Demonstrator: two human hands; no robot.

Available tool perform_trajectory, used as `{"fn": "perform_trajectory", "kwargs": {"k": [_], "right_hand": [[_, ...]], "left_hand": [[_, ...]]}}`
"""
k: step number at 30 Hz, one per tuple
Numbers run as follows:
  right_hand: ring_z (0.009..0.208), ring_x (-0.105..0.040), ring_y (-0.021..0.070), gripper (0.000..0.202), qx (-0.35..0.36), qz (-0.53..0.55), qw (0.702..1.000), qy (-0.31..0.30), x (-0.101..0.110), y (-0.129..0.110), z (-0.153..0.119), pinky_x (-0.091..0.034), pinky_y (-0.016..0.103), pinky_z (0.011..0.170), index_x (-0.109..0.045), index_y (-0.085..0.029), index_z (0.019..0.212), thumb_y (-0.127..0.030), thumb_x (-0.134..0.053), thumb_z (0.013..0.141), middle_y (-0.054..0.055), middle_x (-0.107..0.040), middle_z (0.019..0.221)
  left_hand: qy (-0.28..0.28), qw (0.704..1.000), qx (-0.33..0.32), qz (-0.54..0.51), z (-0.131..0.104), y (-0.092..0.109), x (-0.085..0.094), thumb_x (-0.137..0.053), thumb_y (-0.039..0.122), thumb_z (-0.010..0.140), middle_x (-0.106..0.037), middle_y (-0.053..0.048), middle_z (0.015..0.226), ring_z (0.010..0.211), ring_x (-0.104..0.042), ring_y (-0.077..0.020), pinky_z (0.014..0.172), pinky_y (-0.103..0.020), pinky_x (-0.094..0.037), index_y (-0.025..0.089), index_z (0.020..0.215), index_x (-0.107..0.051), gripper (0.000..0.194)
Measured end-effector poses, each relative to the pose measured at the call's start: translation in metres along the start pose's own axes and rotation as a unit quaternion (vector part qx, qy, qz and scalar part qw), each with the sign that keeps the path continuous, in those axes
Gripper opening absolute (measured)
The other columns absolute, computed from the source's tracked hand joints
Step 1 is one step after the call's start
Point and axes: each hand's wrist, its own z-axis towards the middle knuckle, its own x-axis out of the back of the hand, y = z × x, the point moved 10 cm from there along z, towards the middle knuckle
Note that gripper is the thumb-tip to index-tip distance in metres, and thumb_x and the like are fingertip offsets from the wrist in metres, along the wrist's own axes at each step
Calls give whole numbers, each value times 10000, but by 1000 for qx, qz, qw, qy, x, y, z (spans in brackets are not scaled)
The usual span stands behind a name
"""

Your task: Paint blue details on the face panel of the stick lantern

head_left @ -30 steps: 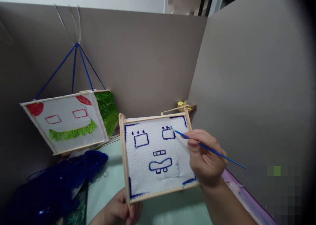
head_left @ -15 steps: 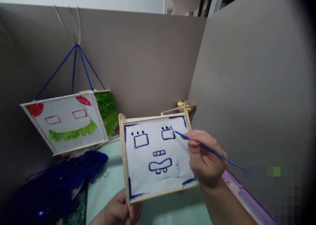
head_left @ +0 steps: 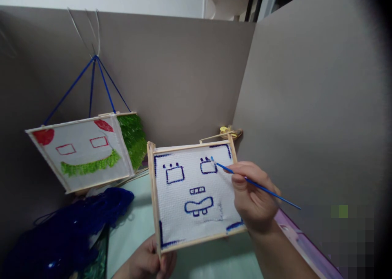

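Note:
A wooden-framed white panel (head_left: 174, 213) bears a dark blue painted face with two square eyes, lash dots, a small nose and a mouth with two teeth. Blue marks line its corners. My left hand (head_left: 153, 259) is closed on the frame's lower left corner and holds the panel tilted up. Pinched in my right hand (head_left: 257, 197) is a thin blue paintbrush (head_left: 269, 192). The brush tip meets the panel at the dots above the right eye. The palm side of my right hand covers part of the panel's right edge.
A framed lantern (head_left: 92, 164) with red patches and green fringe hangs at left from blue cords (head_left: 69, 91). Dark blue yarn (head_left: 70, 230) lies below it on the pale green table (head_left: 122, 238). Grey partitions (head_left: 177, 74) stand behind and at right. A yellow item (head_left: 226, 130) sits in the corner.
The brush's rear end has shifted slightly left and up with my right hand, its tip staying by the dots above the right eye. My left hand and the panel look still.

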Motion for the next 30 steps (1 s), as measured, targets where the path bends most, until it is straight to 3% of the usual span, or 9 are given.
{"fn": "perform_trajectory", "kwargs": {"k": [17, 23, 30], "right_hand": [[767, -634, 169, 123, 3, -21, 1000, 7, 1, -1, 1, -521, 331, 690, -617, -206, 932, -151, -576, 831, 25, -660, 804], [765, -637, 168, 142, 5, -8, 1000, 14, 2, -3, 1, -519, 324, 699, -621, -199, 929, -125, -583, 813, 19, -652, 801], [736, -628, 170, 110, 2, -17, 1000, 18, 3, -2, 0, -513, 328, 665, -617, -201, 909, -149, -576, 822, 22, -648, 777]], "left_hand": [[11, 1000, -4, 7, 0, 2, 1, -727, 212, 694, -419, 3, 372, 397, -416, -71, 417, -200, -241, 100, 565, -702, 173], [-8, 1000, -9, -1, 0, 0, 1, -709, 255, 728, -416, 2, 371, 385, -399, -71, 415, -206, -233, 100, 575, -702, 217], [11, 1000, -3, -4, 0, 2, -1, -745, 265, 678, -415, 5, 368, 385, -391, -76, 415, -208, -221, 114, 564, -713, 191]]}}
